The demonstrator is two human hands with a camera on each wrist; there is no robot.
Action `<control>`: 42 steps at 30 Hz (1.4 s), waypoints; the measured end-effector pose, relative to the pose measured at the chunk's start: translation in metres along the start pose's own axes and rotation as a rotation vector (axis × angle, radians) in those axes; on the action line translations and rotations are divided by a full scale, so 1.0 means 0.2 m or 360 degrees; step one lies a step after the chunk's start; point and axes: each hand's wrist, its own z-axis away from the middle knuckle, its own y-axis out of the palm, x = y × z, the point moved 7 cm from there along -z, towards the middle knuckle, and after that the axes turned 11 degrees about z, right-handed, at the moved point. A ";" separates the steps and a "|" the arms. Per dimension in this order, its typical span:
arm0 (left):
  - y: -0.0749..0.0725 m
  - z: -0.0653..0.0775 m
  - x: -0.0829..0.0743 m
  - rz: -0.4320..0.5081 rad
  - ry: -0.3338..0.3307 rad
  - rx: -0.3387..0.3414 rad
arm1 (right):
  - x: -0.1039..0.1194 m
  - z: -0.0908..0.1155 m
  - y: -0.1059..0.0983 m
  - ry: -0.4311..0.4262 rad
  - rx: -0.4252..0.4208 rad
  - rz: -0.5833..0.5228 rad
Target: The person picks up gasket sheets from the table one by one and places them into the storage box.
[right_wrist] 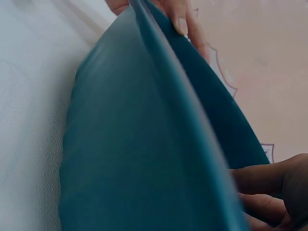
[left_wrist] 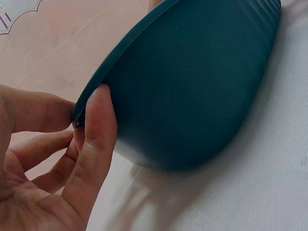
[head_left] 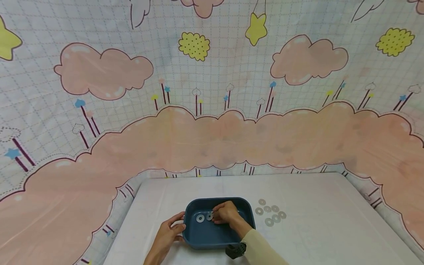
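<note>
A dark blue rectangular tray (head_left: 212, 241) stands on the white table. My left hand (head_left: 169, 233) grips its left rim, and in the left wrist view the fingers (left_wrist: 98, 120) meet at the rim and outer wall. Inside the tray, my right hand (head_left: 226, 213) reaches down with bent fingers and pinches a flat grey washer (head_left: 209, 216), partly covered by the fingertips. Another washer (head_left: 200, 218) lies flat on the tray floor just to the left. From the right wrist, the tray wall (right_wrist: 130, 125) hides most of the right fingers (right_wrist: 257, 179).
Several flat washers (head_left: 276, 218) lie in a loose group on the white table (head_left: 318, 235), right of the tray. A cloth printed with clouds and stars (head_left: 232, 140) hangs behind the table and runs along its sides.
</note>
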 end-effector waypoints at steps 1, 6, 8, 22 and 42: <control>0.00 0.00 0.00 -0.0001 0.0001 0.0001 | 0.00 0.00 0.00 -0.0008 -0.0001 0.0013; 0.00 0.00 0.00 -0.0002 0.0001 -0.0005 | 0.01 0.03 -0.03 -0.0046 0.0009 0.0049; 0.00 0.00 0.00 -0.0004 -0.0002 -0.0012 | 0.01 0.04 -0.04 -0.0065 0.0024 0.0033; 0.00 0.00 0.00 -0.0001 0.0006 -0.0006 | 0.11 0.16 -0.25 -0.0245 0.0024 -0.0175; -0.01 0.01 0.01 -0.0004 0.0001 -0.0026 | 0.07 0.31 -0.61 -0.0238 -0.0180 -0.0294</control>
